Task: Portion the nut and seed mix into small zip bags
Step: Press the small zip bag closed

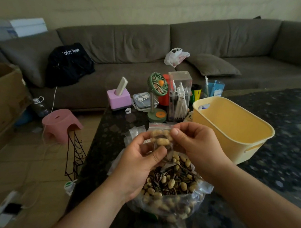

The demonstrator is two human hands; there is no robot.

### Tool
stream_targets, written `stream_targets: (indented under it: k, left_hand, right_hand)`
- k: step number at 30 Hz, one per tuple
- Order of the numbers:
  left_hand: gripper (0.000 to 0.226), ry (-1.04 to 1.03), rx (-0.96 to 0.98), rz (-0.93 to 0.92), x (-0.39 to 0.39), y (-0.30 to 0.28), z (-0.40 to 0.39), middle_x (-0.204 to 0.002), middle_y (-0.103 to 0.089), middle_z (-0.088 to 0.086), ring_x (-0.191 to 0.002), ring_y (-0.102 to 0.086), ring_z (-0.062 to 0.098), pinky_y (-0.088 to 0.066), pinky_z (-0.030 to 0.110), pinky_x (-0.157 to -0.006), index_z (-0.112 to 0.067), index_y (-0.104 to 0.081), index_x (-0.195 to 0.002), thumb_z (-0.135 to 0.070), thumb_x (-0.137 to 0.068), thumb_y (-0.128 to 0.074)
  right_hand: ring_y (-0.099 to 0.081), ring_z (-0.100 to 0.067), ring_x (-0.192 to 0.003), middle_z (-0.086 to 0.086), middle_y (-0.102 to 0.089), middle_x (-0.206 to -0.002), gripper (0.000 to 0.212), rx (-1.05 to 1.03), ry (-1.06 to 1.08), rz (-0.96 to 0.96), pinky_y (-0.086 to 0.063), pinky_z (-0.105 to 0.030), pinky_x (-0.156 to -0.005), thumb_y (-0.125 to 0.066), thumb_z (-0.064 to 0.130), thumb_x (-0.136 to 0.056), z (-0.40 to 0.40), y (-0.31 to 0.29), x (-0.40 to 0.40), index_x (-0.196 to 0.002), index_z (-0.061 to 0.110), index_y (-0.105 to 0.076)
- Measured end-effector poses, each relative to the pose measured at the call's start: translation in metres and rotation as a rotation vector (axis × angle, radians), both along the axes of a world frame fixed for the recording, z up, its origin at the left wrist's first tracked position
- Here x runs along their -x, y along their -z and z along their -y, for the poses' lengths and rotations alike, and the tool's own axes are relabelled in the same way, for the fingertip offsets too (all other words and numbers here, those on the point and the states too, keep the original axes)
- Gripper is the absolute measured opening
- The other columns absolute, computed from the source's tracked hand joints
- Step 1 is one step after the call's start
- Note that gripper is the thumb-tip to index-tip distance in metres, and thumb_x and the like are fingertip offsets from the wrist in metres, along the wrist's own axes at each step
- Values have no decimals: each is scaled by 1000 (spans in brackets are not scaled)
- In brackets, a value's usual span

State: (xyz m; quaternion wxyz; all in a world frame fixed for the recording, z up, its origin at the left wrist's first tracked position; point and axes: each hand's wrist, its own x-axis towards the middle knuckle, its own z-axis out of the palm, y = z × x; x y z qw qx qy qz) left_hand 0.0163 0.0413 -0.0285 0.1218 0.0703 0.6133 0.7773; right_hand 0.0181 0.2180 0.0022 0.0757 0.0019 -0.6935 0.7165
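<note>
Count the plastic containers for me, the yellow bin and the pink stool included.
3: the yellow bin at the table's right, the clear acrylic box of pens behind it, and the pink stool on the floor, left. Clutter may hide more.

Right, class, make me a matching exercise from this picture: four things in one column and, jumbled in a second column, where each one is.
Things
1. yellow plastic basket
2. pink plastic stool
3. small clear zip bag of peanuts and seeds
4. black cloth bag with white lettering

Places
A. on the grey sofa
B. held between both hands, above the big clear bag of nut and seed mix
C. on the floor, left of the dark table
D. on the dark table, at the right

Pairs: 1-D, 2-C, 3-B, 4-A
</note>
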Motion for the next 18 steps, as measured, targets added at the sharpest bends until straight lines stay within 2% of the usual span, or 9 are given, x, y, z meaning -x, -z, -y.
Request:
stream_targets:
  k: [2, 5, 8, 12, 15, 18]
  left_hand:
    - [54, 6, -1, 10, -2, -5, -1, -120, -78, 10, -115, -74, 28, -58, 38, -92, -17, -64, -130, -28, -80, -80]
    - [47, -71, 14, -26, -2, -8, -2, -122, -77, 8, -119, -72, 27, -55, 47, -104, -17, -68, -125, -46, -89, -77]
    - [30, -197, 43, -108, 2, -10, -3, -114, -79, 4, -112, -74, 25, -59, 49, -99, -26, -74, -110, -44, -87, -68]
    - [27, -219, 75, -207, 4, -13, -4, -109, -79, 6, -108, -75, 31, -58, 61, -98, -23, -72, -110, -39, -88, -68]
    - [17, -240, 114, -244, 6, -12, -5, -105, -79, 5, -105, -75, 27, -60, 58, -98, -30, -76, -99, -41, -89, -68]
    - [15, -287, 99, -220, 7, -12, -7, -99, -79, 7, -99, -77, 27, -61, 55, -96, -21, -75, -99, -33, -96, -66]
  right_hand:
    - [-75, -42, -86, -21, -76, -88, 10, -21, 14, -25, -62, -60, -86, -72, 18, -95, -1, -1, -1, -88, 12, -76]
    - [-75, -32, -81, -18, -77, -85, 16, -11, -1, -19, -63, -57, -84, -76, 32, -84, -1, -2, -2, -83, 15, -77]
    - [-72, -26, -75, -18, -75, -83, 16, -38, -1, -26, -65, -50, -80, -76, 34, -83, -3, -3, -3, -83, 18, -77]
    - [-69, -24, -70, -14, -75, -78, 13, -125, 9, -52, -64, -41, -71, -76, 29, -88, -8, -5, -3, -84, 16, -77]
    - [-67, -16, -63, -7, -74, -73, 19, -139, -6, -43, -58, -28, -61, -75, 33, -83, -9, -6, -3, -87, 15, -77]
    - [-66, -16, -63, -5, -72, -71, 28, -128, -31, -4, -56, -25, -61, -74, 35, -79, -11, -4, -2, -89, 9, -76]
